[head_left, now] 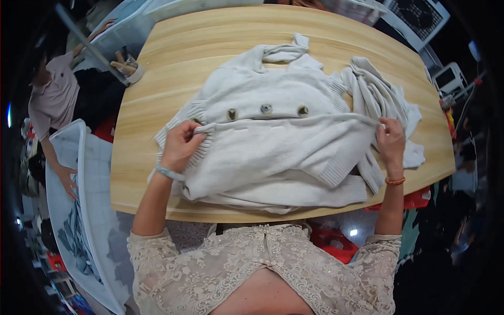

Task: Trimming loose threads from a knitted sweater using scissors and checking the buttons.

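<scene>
A cream knitted cardigan (278, 144) with ribbed edges lies spread over the wooden table in front of me. Several dark, round buttons show in a row across its middle, just above a folded-over edge. My left hand (181, 144) pinches that edge at its left end, close to a ribbed band. At the right end, the fingers of my right hand (391, 140) are closed on the same edge, drawing it straight between both hands. A second bunched cream knit piece (375, 94) lies beyond my right hand; whether it joins the cardigan I cannot tell.
A holder with wooden-handled tools (128, 68) stands at the table's (178, 47) left edge. To the left is a white plastic bin (84, 157) with grey-blue cloth inside, and a person (58, 94) reaches into it. More bins (121, 34) line the far left side.
</scene>
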Demonstrator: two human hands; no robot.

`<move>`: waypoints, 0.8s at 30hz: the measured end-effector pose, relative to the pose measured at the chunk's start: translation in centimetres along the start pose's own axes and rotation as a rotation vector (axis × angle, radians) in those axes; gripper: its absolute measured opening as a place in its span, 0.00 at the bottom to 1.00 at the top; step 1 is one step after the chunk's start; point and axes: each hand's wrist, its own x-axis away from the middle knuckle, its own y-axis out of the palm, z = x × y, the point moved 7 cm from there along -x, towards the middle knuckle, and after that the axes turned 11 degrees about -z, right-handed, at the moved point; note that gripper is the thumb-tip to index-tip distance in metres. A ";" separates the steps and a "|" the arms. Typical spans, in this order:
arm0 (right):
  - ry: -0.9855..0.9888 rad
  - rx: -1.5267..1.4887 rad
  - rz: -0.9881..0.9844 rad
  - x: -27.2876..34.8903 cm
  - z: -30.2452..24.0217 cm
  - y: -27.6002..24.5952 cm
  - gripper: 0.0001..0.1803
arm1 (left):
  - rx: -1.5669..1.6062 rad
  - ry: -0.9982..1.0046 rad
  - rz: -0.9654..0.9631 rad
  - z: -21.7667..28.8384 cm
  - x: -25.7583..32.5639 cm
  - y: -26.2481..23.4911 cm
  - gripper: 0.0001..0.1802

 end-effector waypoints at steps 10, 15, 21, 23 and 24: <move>-0.473 -1.100 -0.511 -0.2 -33.0 9.6 0.19 | 0.174 0.057 -0.083 1.5 2.8 0.6 0.05; -0.379 -1.269 -0.757 0.2 -35.9 15.3 0.12 | 0.392 0.014 -0.066 0.8 3.9 0.6 0.04; -0.284 -1.098 -0.776 0.5 -35.6 15.2 0.09 | 0.439 -0.032 -0.061 -0.7 3.2 -0.1 0.05; -0.334 -1.046 -0.683 0.6 -35.8 15.0 0.08 | 0.240 0.023 -0.194 0.1 2.3 -0.4 0.05; -0.385 -0.996 -0.592 0.7 -35.8 14.5 0.08 | 0.228 -0.003 -0.170 0.2 1.9 -0.8 0.05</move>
